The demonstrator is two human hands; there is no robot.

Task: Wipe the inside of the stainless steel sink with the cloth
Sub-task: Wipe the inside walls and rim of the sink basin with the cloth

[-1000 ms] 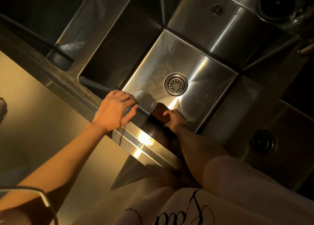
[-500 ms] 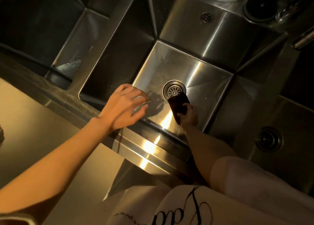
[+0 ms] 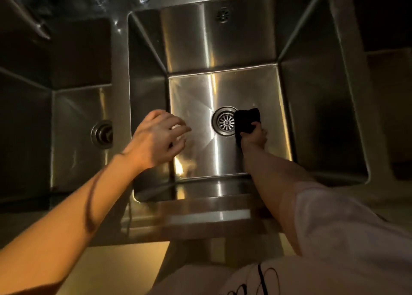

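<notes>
Nearest, a pale garment with dark script (image 3: 252, 288), cut off by the lower edge and unreadable. Above that, a white sleeve (image 3: 347, 225) covering the right upper arm. Ahead of the sleeve, the steel front rim, catching a bright patch of light. Out over the near left corner of the sink (image 3: 321, 116), the left hand (image 3: 156, 138) hovering empty, fingers loosely spread and slightly blurred, clear of the steel as far as can be told. Deeper and to its right, the right hand (image 3: 254, 137) down on the basin floor, clamped on a dark cloth (image 3: 246, 121); most of the fingers hidden under the fabric. Cloth pressed flat just beyond that hand, its left edge overlapping the rim of the round drain strainer (image 3: 225, 122). Left of the empty hand, a second basin with its own drain (image 3: 102, 134), mostly lost in shadow. Beyond both hands, the far wall with a small overflow grille (image 3: 223, 15). Farther back, dim objects on the ledge, cropped by the top edge and too dark to identify. Warm, low light throughout.
</notes>
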